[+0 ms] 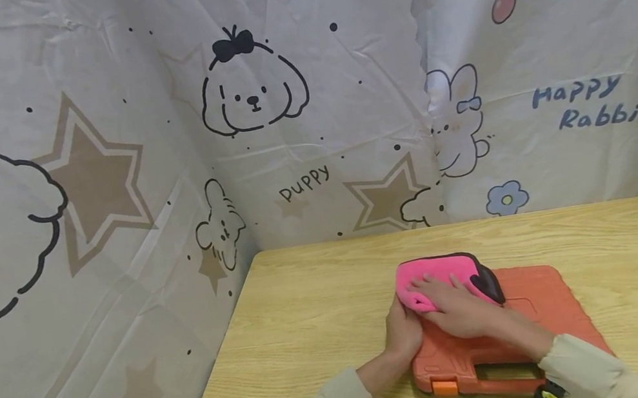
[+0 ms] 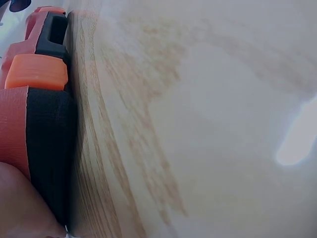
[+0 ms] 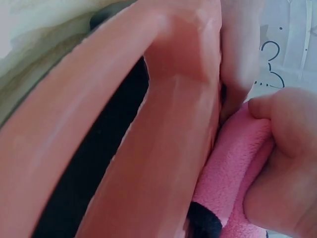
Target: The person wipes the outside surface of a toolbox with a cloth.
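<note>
An orange plastic tool case point(image 1: 540, 305) lies flat on the wooden table point(image 1: 318, 303). A pink cloth point(image 1: 437, 271) with a dark trim lies on the case's far left corner. My right hand point(image 1: 453, 305) presses flat on the cloth with its fingers spread. My left hand point(image 1: 403, 333) holds the case's left edge just below the cloth, its fingertips hidden. The left wrist view shows the case's side point(image 2: 15, 124) and its orange latch point(image 2: 37, 72) close up. In the right wrist view, the cloth point(image 3: 233, 168) sits against the case point(image 3: 163, 148) under my fingers point(image 3: 285, 148).
A printed cartoon curtain point(image 1: 288, 131) closes off the table at the back and on the left. Bare wood point(image 2: 198, 124) stretches left of the case and behind it. The case's handle and latch point(image 1: 445, 387) face the near table edge.
</note>
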`<move>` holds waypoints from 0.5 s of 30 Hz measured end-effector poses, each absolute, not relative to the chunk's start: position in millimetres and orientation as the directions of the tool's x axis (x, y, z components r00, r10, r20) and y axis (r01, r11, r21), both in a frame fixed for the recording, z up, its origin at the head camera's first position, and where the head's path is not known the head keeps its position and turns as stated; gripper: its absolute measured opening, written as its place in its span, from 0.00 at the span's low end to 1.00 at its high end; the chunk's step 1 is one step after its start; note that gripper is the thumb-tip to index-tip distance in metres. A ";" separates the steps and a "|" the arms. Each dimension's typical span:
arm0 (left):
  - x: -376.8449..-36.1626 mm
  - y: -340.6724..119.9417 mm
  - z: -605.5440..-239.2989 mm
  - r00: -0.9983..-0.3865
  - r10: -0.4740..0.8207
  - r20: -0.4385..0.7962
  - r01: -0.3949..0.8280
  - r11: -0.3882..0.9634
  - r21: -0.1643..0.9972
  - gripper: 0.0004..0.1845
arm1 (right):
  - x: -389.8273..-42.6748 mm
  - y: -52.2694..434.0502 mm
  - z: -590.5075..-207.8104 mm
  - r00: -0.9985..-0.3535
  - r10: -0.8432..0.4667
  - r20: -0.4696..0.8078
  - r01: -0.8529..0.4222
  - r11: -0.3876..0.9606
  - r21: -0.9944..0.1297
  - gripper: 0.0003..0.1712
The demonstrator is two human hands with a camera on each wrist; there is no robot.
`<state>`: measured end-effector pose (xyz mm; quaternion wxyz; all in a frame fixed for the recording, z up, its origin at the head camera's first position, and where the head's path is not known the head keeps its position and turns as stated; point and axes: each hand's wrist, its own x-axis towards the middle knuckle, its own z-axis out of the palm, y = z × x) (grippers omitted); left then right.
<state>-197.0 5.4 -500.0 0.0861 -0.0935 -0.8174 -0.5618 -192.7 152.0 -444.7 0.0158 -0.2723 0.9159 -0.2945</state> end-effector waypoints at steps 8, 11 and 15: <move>-196.2 2.5 -503.1 -0.971 0.071 0.227 0.238 0.303 0.923 0.19 | -186.2 154.6 -440.6 -0.827 -0.557 0.078 -0.500 0.665 -0.555 0.30; -196.9 3.3 -503.9 -0.978 0.072 0.197 0.210 0.287 0.935 0.20 | -180.8 157.9 -438.9 -0.818 -0.572 0.059 -0.498 0.654 -0.569 0.30; -198.8 4.8 -503.2 -0.986 0.067 0.153 0.165 0.269 0.949 0.21 | -172.7 163.1 -437.3 -0.806 -0.590 0.050 -0.499 0.631 -0.594 0.32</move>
